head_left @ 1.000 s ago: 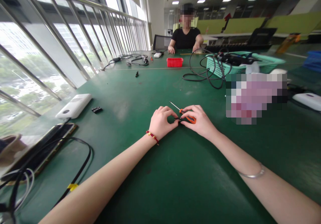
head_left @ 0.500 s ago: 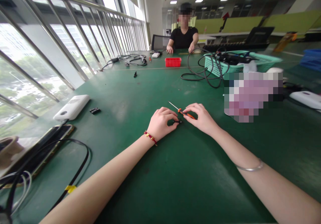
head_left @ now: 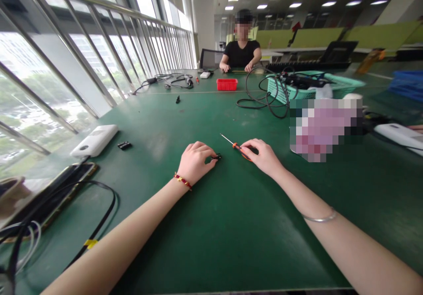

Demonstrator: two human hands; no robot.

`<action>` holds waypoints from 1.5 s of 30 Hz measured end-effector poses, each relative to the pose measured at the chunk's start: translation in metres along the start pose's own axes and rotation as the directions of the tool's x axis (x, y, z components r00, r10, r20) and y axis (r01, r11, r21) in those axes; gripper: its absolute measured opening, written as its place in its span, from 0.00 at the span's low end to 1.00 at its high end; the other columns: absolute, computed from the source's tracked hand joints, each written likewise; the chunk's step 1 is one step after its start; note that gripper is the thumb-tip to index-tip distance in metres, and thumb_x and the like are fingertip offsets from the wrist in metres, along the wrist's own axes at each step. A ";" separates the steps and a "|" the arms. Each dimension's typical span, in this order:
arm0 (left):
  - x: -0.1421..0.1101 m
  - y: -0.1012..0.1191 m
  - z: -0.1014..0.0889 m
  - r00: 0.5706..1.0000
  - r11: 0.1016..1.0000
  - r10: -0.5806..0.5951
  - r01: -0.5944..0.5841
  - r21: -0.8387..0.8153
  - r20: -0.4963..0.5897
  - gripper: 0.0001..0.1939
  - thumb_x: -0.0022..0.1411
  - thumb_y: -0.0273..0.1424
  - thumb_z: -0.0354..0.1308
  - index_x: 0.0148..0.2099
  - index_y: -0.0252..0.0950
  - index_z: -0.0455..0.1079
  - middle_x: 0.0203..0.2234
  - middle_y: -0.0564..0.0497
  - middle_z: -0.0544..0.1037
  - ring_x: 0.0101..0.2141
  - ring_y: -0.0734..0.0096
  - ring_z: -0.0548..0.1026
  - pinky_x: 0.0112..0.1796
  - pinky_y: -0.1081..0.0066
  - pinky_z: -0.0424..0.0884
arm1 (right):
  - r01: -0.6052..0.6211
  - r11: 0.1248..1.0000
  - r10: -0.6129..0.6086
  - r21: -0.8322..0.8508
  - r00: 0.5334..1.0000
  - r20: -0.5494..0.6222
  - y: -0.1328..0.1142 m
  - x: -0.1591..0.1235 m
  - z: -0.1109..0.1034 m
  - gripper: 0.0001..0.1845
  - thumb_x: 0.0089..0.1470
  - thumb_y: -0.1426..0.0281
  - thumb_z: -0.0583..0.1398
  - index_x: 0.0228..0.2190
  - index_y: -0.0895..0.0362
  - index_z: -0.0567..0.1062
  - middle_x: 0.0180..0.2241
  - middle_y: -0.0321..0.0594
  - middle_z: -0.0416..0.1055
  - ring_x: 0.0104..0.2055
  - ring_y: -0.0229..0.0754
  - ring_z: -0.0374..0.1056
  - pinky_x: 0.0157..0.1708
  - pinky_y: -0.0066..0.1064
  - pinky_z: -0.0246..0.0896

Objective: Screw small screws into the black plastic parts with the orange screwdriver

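Observation:
Pinched between the thumb and fingers of my left hand [head_left: 197,162] is a small black part [head_left: 217,156], just above or on the green table [head_left: 211,233]; its exact kind is too small to tell. My right hand [head_left: 263,154] is closed around the handle of an orange and black screwdriver [head_left: 243,152]. The screwdriver's thin metal shaft points away and to the left, its tip beyond my left fingers. A gap of table lies between the two hands. Farther left, another small black piece [head_left: 124,145] lies by itself.
A white power bank [head_left: 95,140] and a phone [head_left: 62,193] with cables lie at left. Ahead stand a red tray [head_left: 227,84] and a teal basket [head_left: 346,83] with black cables. A pixelated pinkish item [head_left: 325,129] lies at right. A person [head_left: 241,52] sits opposite.
My left hand has moved left with the small black part, away from the screwdriver. My right hand has shifted slightly, still holding the screwdriver.

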State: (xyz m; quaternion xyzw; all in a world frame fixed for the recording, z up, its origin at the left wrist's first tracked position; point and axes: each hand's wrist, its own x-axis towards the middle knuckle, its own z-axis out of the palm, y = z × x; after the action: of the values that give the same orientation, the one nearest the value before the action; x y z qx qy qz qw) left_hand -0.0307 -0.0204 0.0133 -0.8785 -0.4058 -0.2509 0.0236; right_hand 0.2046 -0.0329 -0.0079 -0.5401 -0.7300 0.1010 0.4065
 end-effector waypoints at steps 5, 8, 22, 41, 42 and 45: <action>-0.037 -0.047 -0.037 0.990 0.967 -0.133 0.142 0.214 -0.055 0.07 0.56 0.34 0.55 0.33 0.43 0.75 0.34 0.53 0.80 0.40 0.63 0.72 0.41 0.64 0.65 | -0.011 1.000 0.011 0.007 1.000 0.005 -0.001 0.000 0.001 0.06 0.52 0.67 0.57 0.28 0.53 0.74 0.30 0.37 0.72 0.35 0.42 0.64 0.37 0.35 0.59; -0.063 -0.070 -0.062 0.969 0.903 -0.236 0.246 0.352 -0.073 0.09 0.57 0.38 0.53 0.33 0.43 0.74 0.34 0.54 0.79 0.41 0.63 0.71 0.42 0.65 0.65 | -0.015 1.000 0.015 -0.002 1.000 0.017 -0.001 0.000 0.001 0.04 0.52 0.68 0.58 0.28 0.54 0.73 0.31 0.37 0.72 0.35 0.43 0.64 0.38 0.35 0.59; -0.087 -0.090 -0.093 0.863 0.766 -0.478 0.500 0.405 -0.160 0.14 0.56 0.41 0.54 0.34 0.40 0.76 0.38 0.52 0.78 0.41 0.61 0.71 0.41 0.67 0.66 | -0.044 0.999 0.043 0.013 0.998 0.054 -0.002 0.000 -0.001 0.04 0.51 0.71 0.58 0.30 0.54 0.73 0.32 0.38 0.72 0.37 0.43 0.64 0.38 0.35 0.58; -0.083 -0.099 -0.091 0.679 0.657 -0.734 0.717 0.232 -0.017 0.16 0.53 0.43 0.55 0.38 0.40 0.76 0.37 0.52 0.79 0.41 0.64 0.74 0.38 0.73 0.65 | -0.040 0.999 0.039 0.018 0.998 0.051 -0.001 0.000 0.000 0.03 0.51 0.70 0.58 0.30 0.54 0.73 0.31 0.37 0.72 0.36 0.43 0.64 0.38 0.35 0.58; -0.082 -0.099 -0.091 0.673 0.656 -0.740 0.724 0.213 -0.008 0.16 0.53 0.43 0.56 0.38 0.40 0.76 0.36 0.52 0.79 0.40 0.65 0.74 0.38 0.73 0.65 | -0.040 0.999 0.039 0.017 0.998 0.050 -0.001 0.000 0.000 0.03 0.51 0.70 0.58 0.30 0.54 0.73 0.31 0.37 0.72 0.36 0.43 0.64 0.38 0.35 0.58; -0.081 -0.100 -0.091 0.669 0.662 -0.743 0.735 0.147 0.007 0.16 0.52 0.42 0.56 0.37 0.38 0.75 0.34 0.52 0.79 0.38 0.67 0.74 0.38 0.75 0.65 | -0.032 0.999 0.031 0.017 0.998 0.047 -0.001 0.000 0.000 0.03 0.51 0.70 0.58 0.30 0.54 0.73 0.31 0.37 0.72 0.36 0.43 0.64 0.38 0.35 0.58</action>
State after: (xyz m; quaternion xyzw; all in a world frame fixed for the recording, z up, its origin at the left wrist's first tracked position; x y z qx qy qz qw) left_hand -0.1857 -0.0331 0.0392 -0.6426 -0.7433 -0.1822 -0.0361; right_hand 0.2042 -0.0330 -0.0075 -0.5456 -0.7296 0.1263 0.3925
